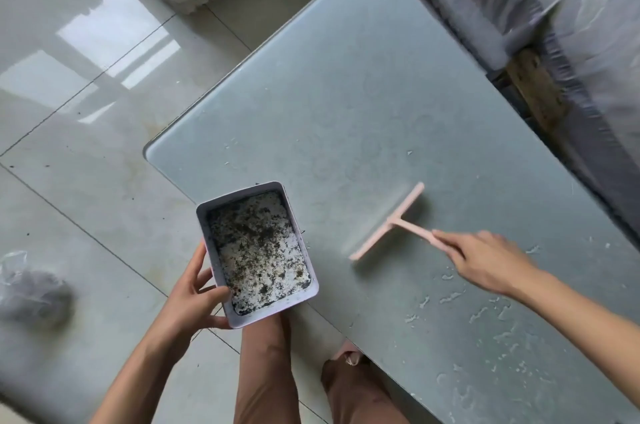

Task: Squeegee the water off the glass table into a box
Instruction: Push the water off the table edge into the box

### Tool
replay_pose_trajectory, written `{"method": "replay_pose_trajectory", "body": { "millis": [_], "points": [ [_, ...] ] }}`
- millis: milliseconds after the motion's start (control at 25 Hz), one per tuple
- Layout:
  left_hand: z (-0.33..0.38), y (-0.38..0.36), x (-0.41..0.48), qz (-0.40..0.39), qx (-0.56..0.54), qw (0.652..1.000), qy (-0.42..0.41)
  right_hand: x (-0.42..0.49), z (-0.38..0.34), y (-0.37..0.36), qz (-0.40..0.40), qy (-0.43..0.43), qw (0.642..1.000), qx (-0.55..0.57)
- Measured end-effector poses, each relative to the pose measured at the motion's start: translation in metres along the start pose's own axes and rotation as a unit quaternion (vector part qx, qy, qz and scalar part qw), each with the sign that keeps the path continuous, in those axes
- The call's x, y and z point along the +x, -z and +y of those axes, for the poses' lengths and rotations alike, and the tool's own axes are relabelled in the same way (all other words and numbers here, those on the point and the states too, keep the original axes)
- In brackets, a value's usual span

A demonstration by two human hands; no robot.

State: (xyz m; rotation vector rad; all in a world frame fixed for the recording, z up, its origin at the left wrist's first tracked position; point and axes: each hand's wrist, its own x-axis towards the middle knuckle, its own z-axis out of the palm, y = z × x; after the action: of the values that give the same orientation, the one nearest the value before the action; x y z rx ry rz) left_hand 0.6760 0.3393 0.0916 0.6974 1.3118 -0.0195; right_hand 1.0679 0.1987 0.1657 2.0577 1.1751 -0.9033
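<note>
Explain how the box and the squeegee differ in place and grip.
The box is held at the edge of the glass table; the squeegee is well over it. The left hand grips the box by its wall; the right hand holds the squeegee's handle. The box holds dark specks; the squeegee is plain pink. Each is in one hand.

My left hand (194,299), lower centre, grips the white rectangular box (239,195); my right hand (491,260), mid-right, arm outstretched, pinches the pink T-shaped squeegee (391,221).
</note>
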Motion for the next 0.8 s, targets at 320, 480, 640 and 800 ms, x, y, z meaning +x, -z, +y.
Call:
{"method": "replay_pose_trajectory", "body": {
  "millis": [320,480,640,800],
  "points": [
    [0.009,-0.061,0.006,-0.036,0.067,0.997,0.001,0.099,0.015,0.036,0.095,0.000,0.979,0.181],
    [0.003,-0.100,0.002,-0.044,0.090,0.995,0.007,0.006,0.047,-0.075,0.067,-0.027,0.973,0.219],
    [-0.005,-0.145,-0.005,-0.051,0.113,0.992,0.004,-0.058,0.090,-0.116,0.022,-0.030,0.987,0.155],
    [-0.018,-0.182,-0.004,-0.061,0.148,0.987,-0.009,-0.001,0.166,-0.094,0.121,-0.051,0.970,0.206]
  ]
}}
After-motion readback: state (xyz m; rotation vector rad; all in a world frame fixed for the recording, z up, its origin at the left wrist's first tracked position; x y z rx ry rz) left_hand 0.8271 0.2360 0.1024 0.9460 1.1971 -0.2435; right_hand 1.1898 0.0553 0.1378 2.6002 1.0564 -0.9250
